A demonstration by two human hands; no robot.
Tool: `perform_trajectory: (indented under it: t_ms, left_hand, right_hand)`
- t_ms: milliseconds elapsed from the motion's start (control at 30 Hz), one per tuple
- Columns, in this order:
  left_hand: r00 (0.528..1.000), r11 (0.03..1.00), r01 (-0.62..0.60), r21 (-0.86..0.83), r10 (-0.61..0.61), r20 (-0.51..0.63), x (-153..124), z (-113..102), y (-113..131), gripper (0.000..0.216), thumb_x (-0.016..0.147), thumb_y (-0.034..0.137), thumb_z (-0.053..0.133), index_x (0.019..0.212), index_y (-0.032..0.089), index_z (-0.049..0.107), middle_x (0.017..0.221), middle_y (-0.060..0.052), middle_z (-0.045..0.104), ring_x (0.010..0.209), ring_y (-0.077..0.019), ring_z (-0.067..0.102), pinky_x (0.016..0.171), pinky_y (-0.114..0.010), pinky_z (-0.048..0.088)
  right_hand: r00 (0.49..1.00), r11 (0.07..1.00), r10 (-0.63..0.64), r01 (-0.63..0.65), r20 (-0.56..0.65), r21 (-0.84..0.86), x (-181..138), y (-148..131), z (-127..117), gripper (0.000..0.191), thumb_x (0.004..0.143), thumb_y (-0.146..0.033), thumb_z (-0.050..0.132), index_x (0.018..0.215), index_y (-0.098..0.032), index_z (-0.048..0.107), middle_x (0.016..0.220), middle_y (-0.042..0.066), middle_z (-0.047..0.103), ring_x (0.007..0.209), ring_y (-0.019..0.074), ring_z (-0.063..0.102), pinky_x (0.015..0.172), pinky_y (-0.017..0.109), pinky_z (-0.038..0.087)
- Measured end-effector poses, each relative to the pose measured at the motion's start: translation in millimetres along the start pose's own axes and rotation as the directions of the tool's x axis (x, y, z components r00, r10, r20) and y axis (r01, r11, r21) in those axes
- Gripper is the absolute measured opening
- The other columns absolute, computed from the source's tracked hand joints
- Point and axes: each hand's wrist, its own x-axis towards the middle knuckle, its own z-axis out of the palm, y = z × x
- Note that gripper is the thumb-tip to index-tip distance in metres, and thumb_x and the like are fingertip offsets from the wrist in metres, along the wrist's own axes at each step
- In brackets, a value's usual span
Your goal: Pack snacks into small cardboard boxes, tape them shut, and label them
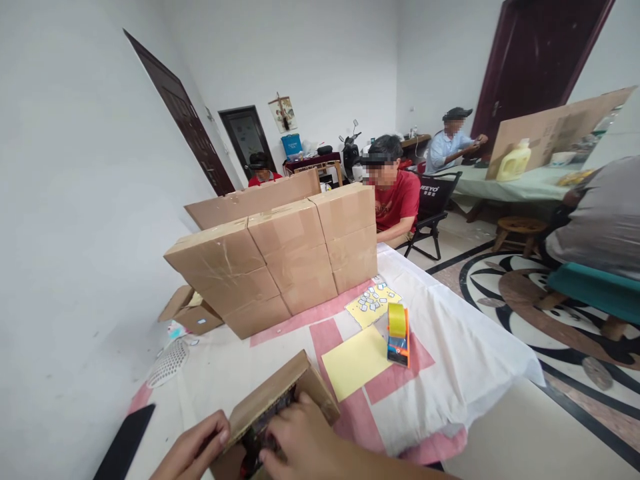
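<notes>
The tabletop, draped in white cloth with pink patches [440,373], carries a wall of stacked brown cardboard cartons [300,260]; at their left stands a small open cardboard carton [203,321], with a white perforated piece [169,363] before it. Further right lie a plain yellow paper sheet [353,363], a yellow sheet [359,319] scattered with pale tags [373,304], and a yellow tape roll [397,320] in an orange-and-blue dispenser [399,354]; nearest is an open brown cardboard box [269,392].

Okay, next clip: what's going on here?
The left hand is at one end of an open cardboard box; the right hand reaches inside, where dark contents are too hidden to identify. Beyond stand stacked boxes, with a tape dispenser and yellow sheet to the right. A person in red sits past the stack.
</notes>
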Motion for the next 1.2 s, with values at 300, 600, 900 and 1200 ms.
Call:
perform_trajectory:
  t_ms: [300,600,900,1200]
  left_hand:
    - [0.975,0.999,-0.009,0.037,0.017,-0.222,15,-12,9,0.061,0.087,0.081,0.046,0.073,0.021,0.054,0.071,0.000,0.052,0.072,-0.0180,0.052,0.066,-0.025,0.044]
    - [0.750,0.964,-0.063,0.259,0.217,-0.625,54,-4,-7,0.048,0.089,0.065,0.051,0.076,0.022,0.066,0.082,-0.005,0.064,0.075,-0.0208,0.063,0.069,-0.031,0.051]
    - [0.682,0.901,-0.117,0.418,0.379,-0.625,16,28,27,0.027,0.100,0.042,0.055,0.092,0.020,0.069,0.092,-0.005,0.071,0.091,-0.0205,0.065,0.084,-0.034,0.047]
    - [0.740,0.724,-0.141,0.675,0.530,-0.414,-7,55,37,0.012,0.099,0.032,0.064,0.097,0.022,0.072,0.095,-0.003,0.077,0.093,-0.0208,0.069,0.075,-0.033,0.040]
  right_hand:
    - [0.973,0.976,-0.183,0.163,-0.140,-0.142,-11,6,-1,0.026,0.096,-0.044,0.060,0.097,-0.020,0.066,0.100,0.005,0.074,0.097,0.0225,0.063,0.093,0.040,0.039]
    - [0.920,0.940,-0.317,0.272,-0.231,-0.207,-25,7,-24,0.027,0.100,-0.034,0.058,0.125,-0.022,0.060,0.145,0.006,0.061,0.125,0.0260,0.051,0.095,0.042,0.036]
    - [0.890,0.915,-0.393,0.355,-0.230,-0.191,-19,29,-8,0.030,0.099,-0.021,0.056,0.128,-0.018,0.063,0.160,0.011,0.050,0.144,0.0293,0.042,0.105,0.046,0.039]
    - [0.840,0.917,-0.293,0.382,-0.456,0.116,-24,24,8,0.021,0.096,-0.015,0.053,0.109,-0.019,0.068,0.137,0.015,0.064,0.130,0.0269,0.055,0.105,0.044,0.048]
